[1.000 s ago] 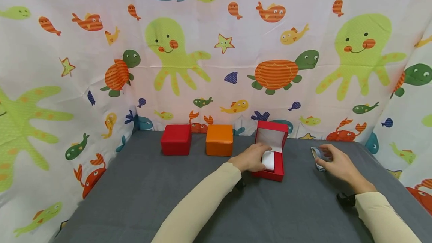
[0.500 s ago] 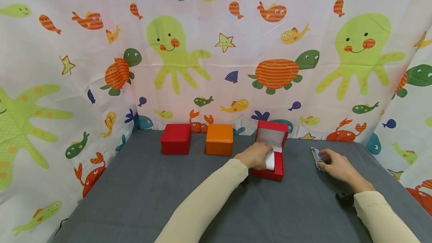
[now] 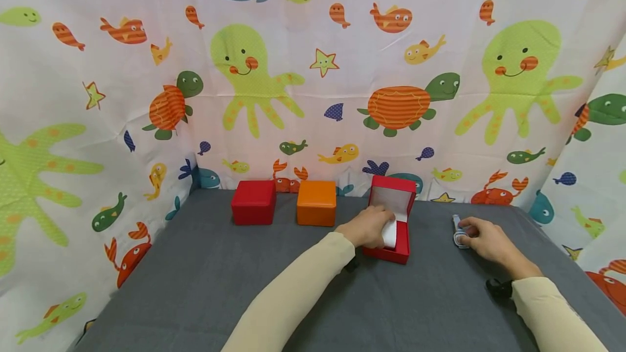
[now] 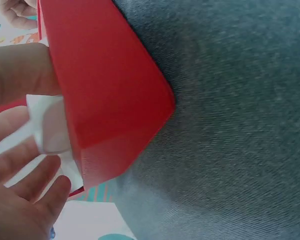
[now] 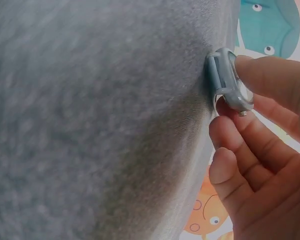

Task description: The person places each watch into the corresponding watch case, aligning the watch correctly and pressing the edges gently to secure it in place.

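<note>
Left hand [image 3: 365, 227] fingers curled round white cushion in open red hinged box [image 3: 391, 227]. Right hand [image 3: 484, 239] at 3 o'clock pinches small pale-blue watch [image 3: 458, 235] against grey cloth bench [image 3: 274, 292]. Risk: thin pinch, watch could slip.

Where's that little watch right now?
In the head view the watch lies on the grey table, pinched by the right hand, right of the open red box.

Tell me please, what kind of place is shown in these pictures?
Probably a small staged tabletop booth, not a lived-in room. A sea-animal printed cloth hangs as backdrop on three sides of a grey-covered table, where a red box, an orange box and an open red box stand in a row.
</note>
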Tool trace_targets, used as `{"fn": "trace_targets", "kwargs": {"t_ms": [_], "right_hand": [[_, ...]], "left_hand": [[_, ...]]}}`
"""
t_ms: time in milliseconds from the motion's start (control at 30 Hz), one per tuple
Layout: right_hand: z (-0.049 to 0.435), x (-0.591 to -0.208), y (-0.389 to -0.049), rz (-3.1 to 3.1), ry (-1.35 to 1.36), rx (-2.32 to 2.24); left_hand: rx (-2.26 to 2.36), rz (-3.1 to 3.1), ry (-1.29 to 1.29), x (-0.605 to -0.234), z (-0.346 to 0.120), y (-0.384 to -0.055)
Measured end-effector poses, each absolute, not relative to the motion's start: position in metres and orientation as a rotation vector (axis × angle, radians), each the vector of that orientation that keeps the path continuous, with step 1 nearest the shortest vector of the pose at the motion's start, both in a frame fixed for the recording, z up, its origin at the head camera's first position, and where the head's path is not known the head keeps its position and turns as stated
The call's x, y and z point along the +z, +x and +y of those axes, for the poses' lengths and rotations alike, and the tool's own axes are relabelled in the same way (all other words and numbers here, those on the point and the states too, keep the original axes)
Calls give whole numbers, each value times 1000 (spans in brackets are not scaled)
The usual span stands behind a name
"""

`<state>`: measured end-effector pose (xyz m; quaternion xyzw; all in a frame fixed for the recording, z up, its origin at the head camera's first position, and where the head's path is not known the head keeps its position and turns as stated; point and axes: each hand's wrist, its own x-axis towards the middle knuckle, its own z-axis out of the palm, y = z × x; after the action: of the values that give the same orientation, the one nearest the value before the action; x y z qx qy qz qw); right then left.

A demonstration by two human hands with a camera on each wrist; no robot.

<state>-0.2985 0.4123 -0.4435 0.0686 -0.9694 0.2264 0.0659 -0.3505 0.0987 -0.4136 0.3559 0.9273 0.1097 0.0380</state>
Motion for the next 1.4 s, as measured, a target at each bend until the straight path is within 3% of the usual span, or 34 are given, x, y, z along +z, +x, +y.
{"fn": "trace_targets", "kwargs": {"t_ms": [467,967,1400], "right_hand": [[393,-433,-301,-2844,238,719],[334,-409,-289,-2741,355,878],[286,-397,-271,-2614,533,1063]], "left_hand": [[667,2820,1249,-420,81,-340],[1365,2576,894,-418,52,-316],[1702,2344,832,-427,32,-302]]}}
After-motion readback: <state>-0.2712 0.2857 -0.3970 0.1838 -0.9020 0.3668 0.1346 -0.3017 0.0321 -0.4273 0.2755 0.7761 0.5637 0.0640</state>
